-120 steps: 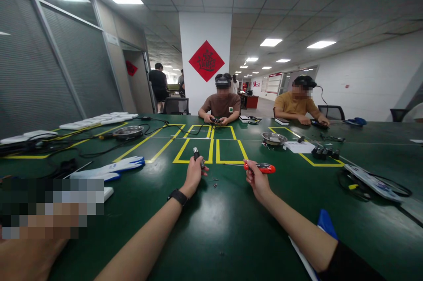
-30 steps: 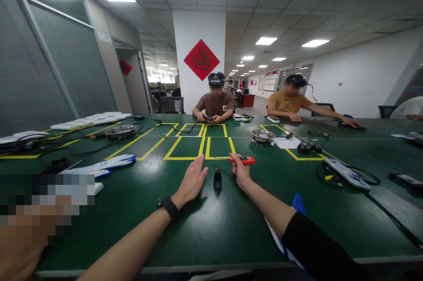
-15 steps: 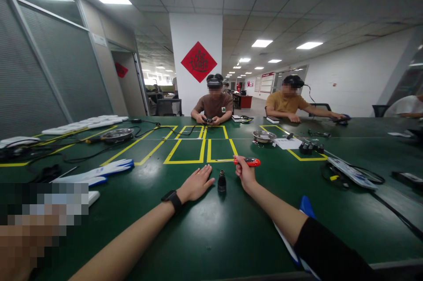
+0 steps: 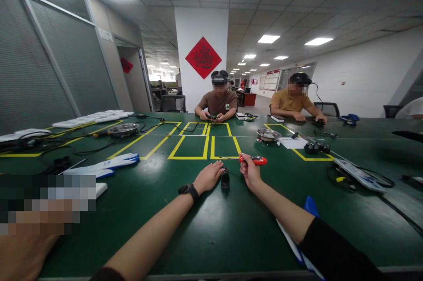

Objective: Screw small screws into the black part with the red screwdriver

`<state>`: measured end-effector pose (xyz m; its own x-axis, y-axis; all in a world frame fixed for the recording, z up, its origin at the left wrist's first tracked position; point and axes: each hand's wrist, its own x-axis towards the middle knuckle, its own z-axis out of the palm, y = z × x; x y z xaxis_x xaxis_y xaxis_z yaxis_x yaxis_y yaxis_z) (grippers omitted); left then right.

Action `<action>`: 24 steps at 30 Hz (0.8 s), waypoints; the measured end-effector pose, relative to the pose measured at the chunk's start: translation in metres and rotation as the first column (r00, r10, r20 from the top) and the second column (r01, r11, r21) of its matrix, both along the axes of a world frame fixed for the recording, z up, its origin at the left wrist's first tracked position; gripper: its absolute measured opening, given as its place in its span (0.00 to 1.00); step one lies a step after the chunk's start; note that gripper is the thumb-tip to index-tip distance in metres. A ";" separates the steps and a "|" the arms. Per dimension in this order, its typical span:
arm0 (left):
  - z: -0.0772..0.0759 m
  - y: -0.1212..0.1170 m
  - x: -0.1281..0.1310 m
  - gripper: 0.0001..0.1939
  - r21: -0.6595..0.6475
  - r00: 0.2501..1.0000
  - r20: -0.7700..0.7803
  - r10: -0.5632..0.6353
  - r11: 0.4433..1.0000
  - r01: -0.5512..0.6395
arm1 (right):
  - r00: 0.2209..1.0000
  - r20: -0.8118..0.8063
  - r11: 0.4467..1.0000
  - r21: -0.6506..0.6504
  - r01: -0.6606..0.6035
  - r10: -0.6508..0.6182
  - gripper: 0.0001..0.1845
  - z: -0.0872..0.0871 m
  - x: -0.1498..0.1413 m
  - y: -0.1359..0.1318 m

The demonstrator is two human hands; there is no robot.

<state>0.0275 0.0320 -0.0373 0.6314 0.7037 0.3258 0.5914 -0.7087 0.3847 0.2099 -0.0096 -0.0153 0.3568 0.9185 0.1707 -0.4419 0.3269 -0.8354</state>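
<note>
A red-and-black screwdriver (image 4: 259, 160) was in the right hand (image 4: 250, 174), grip closed, above the glossy green surface (image 4: 231, 232). The left hand (image 4: 209, 176), grip open, was beside an upright, tapered black part (image 4: 225, 180). Stylised characters on the red diamond sign (image 4: 203, 58) were unreadable.

Screwdrivers: one (image 4: 259, 160). Upright black fittings: one (image 4: 225, 179). Wearer's hands: two, left hand (image 4: 207, 177) and right hand (image 4: 250, 172). Wristwatches: one (image 4: 189, 190). Metal bowls: two (image 4: 124, 134) (image 4: 269, 139). Seated persons wearing headsets (image 4: 219, 78): two (image 4: 216, 103) (image 4: 287, 103). Red diamond hangings: two (image 4: 203, 58) (image 4: 126, 65).
</note>
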 end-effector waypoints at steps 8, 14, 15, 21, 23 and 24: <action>-0.001 0.028 -0.021 0.30 -0.002 0.973 0.154 0.170 0.985 -0.171 | 1.000 -0.018 1.000 0.013 0.012 -0.011 0.13 0.001 0.003 0.002; 0.001 0.101 -0.096 0.30 0.129 0.893 -0.090 0.441 0.894 -0.429 | 1.000 -0.001 1.000 0.022 0.010 -0.010 0.12 0.001 0.001 0.008; 0.002 0.112 -0.109 0.30 0.136 0.871 -0.112 0.479 0.875 -0.464 | 1.000 0.003 1.000 0.023 0.008 -0.008 0.12 0.000 0.001 0.008; -0.004 0.155 -0.159 0.35 0.102 0.751 -0.318 0.578 0.809 -0.579 | 0.999 0.034 1.000 0.028 -0.001 0.000 0.13 -0.001 0.002 0.009; -0.008 0.161 -0.168 0.38 0.085 0.739 -0.359 0.570 0.808 -0.582 | 0.999 0.043 1.000 0.021 -0.013 0.013 0.13 -0.001 0.002 0.010; -0.010 0.162 -0.172 0.38 0.082 0.735 -0.374 0.565 0.810 -0.581 | 0.999 0.045 1.000 0.018 -0.015 0.014 0.13 -0.001 0.002 0.010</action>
